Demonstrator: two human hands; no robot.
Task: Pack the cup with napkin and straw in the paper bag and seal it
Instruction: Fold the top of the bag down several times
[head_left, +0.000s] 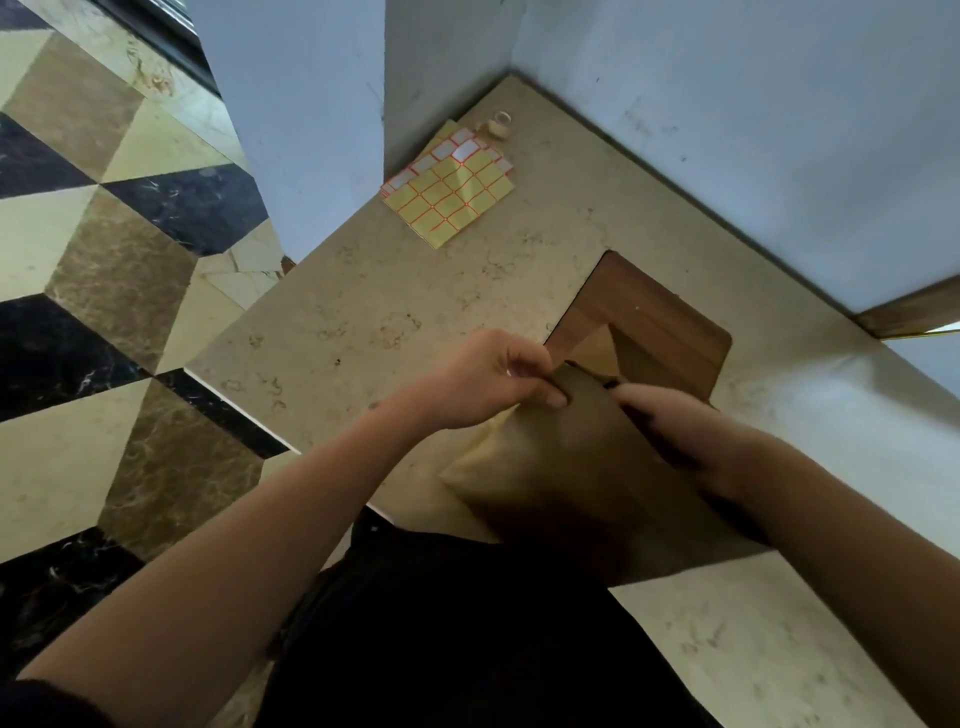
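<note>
Paper bag (566, 467) at counter's (363, 322) near edge. Left hand (488, 384) pinches bag's top; right hand (670, 415) grips its top too. Sticker sheets (449, 189) in far corner.

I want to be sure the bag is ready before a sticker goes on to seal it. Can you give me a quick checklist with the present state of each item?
1. Both hands on the bag top: ok. The left hand and right hand pinch the top edge of the paper bag.
2. Top folded shut: cannot tell; the edge is blurred and partly hidden by the fingers.
3. Cup, napkin and straw inside: cannot tell; none shows outside the bag.
4. Sticker sheet available: ok. The sticker sheet lies on the counter near the far corner, apart from the bag.
5. Sticker in hand: not ok; neither hand holds one.
</note>
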